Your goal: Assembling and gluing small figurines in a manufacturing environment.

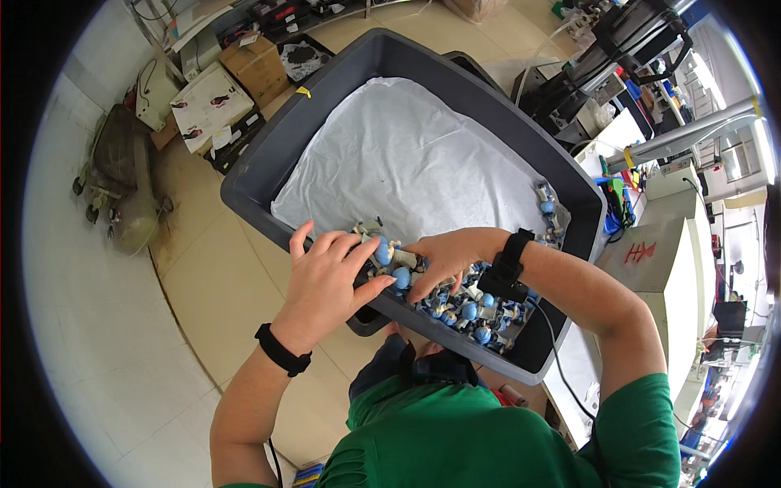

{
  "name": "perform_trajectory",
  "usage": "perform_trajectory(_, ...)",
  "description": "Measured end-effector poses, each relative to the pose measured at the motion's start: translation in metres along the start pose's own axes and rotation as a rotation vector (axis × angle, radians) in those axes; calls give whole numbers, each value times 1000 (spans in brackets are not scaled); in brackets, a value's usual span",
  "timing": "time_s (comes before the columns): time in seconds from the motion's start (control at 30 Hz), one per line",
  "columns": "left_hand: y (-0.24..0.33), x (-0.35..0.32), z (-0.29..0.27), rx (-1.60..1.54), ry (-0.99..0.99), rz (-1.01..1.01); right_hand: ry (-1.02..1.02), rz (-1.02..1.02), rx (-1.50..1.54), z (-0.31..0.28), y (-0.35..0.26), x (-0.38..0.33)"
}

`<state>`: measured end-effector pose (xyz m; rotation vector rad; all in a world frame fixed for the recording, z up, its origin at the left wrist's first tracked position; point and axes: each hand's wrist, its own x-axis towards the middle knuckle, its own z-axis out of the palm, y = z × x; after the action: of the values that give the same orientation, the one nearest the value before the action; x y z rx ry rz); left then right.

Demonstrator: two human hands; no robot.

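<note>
Small figurines (pixel 469 311) with round blue heads and pale and dark parts lie heaped along the near side of a deep grey plastic bin (pixel 268 154). My left hand (pixel 325 264) is at the bin's near left rim, fingers spread, thumb and index finger beside blue-headed figurines (pixel 383 251). My right hand (pixel 452 252) reaches down into the heap from the right, its thumb and index finger apart with figurines between and below them. Its other fingers are partly hidden. A white sheet (pixel 407 154) lines the bin's floor beyond the heap.
More figurines (pixel 547 203) lie along the bin's right wall. A cardboard box (pixel 253 68) and a white box (pixel 210 106) stand at the far left. A workbench with a pale cabinet (pixel 651 248) is close on the right. A black cable (pixel 561 366) trails from my right wrist.
</note>
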<state>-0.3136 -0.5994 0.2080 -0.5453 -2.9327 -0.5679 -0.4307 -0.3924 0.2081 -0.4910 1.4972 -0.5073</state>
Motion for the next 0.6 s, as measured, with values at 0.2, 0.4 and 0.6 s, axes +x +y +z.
perform_trajectory(0.2, 1, 1, 1, 35, -7, 9, 181, -177, -248, 12, 19, 17)
perform_trajectory(0.4, 2, -5, 3, 50, 14, 7, 324, -362, -372, 31, 33, 12)
perform_trajectory(0.6, 10, 7, 6, 57, 1, 55, 555, -453, -222, 46, 59, -18)
